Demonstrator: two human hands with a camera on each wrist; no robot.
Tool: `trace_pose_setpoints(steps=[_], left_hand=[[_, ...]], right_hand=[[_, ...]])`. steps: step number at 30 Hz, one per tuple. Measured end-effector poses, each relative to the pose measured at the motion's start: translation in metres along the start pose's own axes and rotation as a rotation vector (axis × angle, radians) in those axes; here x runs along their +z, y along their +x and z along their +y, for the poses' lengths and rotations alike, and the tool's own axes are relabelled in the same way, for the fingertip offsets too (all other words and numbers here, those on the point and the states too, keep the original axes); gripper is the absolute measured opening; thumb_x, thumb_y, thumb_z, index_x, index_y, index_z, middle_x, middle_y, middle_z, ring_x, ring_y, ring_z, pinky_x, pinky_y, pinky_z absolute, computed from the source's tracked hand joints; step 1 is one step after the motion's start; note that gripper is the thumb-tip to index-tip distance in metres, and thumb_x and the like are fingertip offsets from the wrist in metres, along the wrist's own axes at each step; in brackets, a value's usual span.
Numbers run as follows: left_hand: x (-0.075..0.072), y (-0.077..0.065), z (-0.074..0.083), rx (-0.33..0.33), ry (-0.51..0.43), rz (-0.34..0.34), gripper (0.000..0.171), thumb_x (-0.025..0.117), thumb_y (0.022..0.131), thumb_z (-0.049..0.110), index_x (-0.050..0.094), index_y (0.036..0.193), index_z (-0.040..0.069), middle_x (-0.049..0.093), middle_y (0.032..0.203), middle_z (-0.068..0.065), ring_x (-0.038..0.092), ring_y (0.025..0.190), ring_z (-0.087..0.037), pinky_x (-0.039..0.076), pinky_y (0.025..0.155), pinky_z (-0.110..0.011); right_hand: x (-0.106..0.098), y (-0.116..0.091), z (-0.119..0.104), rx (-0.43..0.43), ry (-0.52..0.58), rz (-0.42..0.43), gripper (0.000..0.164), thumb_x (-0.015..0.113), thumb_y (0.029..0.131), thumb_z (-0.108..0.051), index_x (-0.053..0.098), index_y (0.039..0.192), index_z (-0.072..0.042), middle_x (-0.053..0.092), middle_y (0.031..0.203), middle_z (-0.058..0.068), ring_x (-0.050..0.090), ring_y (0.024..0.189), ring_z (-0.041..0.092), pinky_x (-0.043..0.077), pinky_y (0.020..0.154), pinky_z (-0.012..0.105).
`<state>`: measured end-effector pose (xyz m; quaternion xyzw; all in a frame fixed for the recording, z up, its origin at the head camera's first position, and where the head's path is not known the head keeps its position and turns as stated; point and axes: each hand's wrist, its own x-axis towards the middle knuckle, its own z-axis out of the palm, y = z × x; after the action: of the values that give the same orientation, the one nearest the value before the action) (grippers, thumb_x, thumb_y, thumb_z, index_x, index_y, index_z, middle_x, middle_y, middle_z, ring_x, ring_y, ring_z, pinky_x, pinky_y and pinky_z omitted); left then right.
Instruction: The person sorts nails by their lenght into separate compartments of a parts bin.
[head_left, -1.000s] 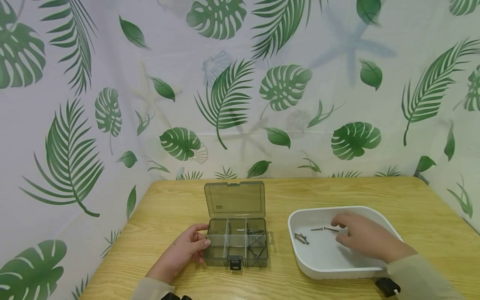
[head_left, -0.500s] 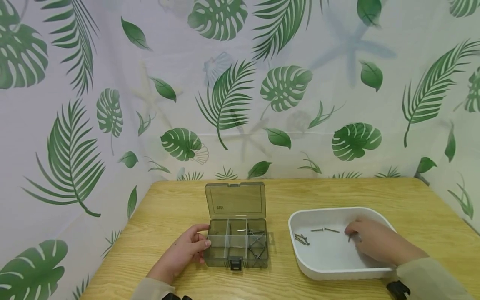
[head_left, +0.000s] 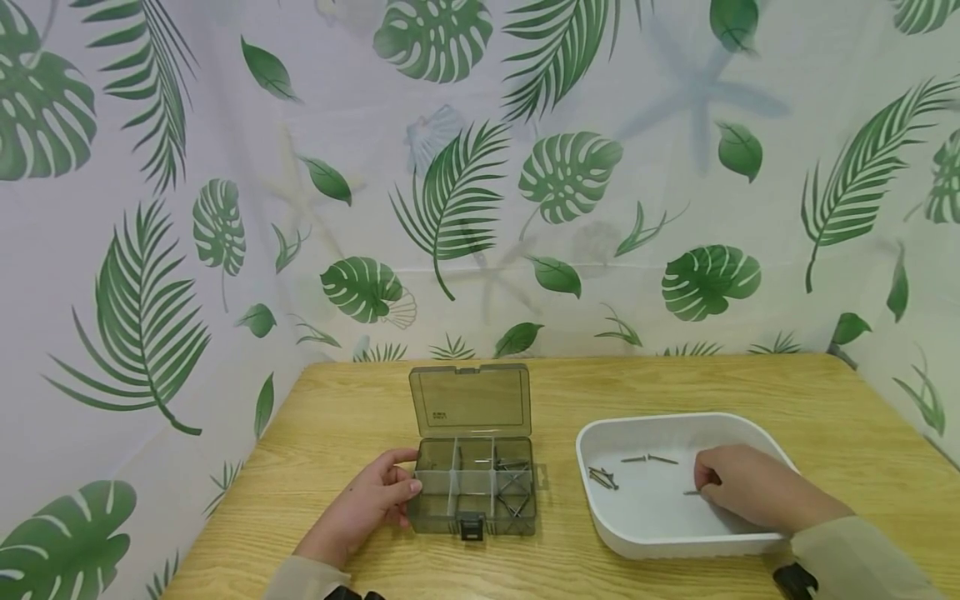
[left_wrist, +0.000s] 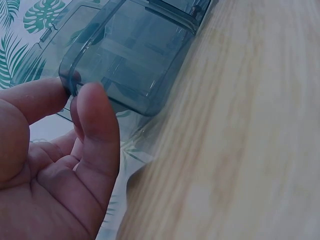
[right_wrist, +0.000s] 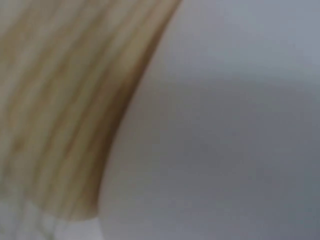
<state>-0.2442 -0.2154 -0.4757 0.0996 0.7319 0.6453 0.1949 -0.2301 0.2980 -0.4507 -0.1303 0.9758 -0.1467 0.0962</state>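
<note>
One wood-grain surface point(head_left: 555, 400) was walled by leaf-printed cloth point(head_left: 480, 100) | smoky box point(head_left: 435, 508), lid point(head_left: 471, 404) raised, was pinched at its left side by the left hand point(head_left: 375, 492) | screw point(head_left: 691, 492), partly hidden, was pinched inside the white tray point(head_left: 645, 512) by the right hand point(head_left: 753, 485) | both sleeves point(head_left: 855, 554) were cut off by the frame | right wrist view was blurred

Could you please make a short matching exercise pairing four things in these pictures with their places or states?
1. lid
2. white tray
3. left hand
4. right hand

A. inside the tray, pinching a screw
B. on the table, right of the organizer box
C. standing open
D. gripping the box's left edge

Pairs: 1-C, 2-B, 3-D, 4-A
</note>
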Motion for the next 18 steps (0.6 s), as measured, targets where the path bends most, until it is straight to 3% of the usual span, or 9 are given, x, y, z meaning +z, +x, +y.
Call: trace_pose_setpoints(steps=[10,18], left_hand=[[0.000,0.000,-0.001,0.001,0.002,0.001,0.058,0.059,0.104,0.014,0.032,0.153,-0.002,0.053,0.098,-0.009,0.051,0.071,-0.017,0.055,0.063,-0.032],[0.000,0.000,0.001,-0.008,-0.004,-0.005,0.059,0.059,0.104,0.015,0.031,0.154,-0.001,0.054,0.099,-0.009,0.051,0.072,-0.017,0.055,0.063,-0.033]], right_hand=[[-0.002,-0.001,-0.008,-0.007,0.028,0.033,0.014,0.070,0.091,-0.011,0.063,0.084,-0.019,0.055,0.075,-0.007,0.050,0.073,0.014,0.042,0.066,0.034],[-0.001,0.000,-0.019,-0.159,-0.001,0.156,0.010,0.070,0.092,-0.010,0.072,0.095,-0.019,0.060,0.086,-0.014,0.052,0.079,0.007,0.051,0.073,0.037]])
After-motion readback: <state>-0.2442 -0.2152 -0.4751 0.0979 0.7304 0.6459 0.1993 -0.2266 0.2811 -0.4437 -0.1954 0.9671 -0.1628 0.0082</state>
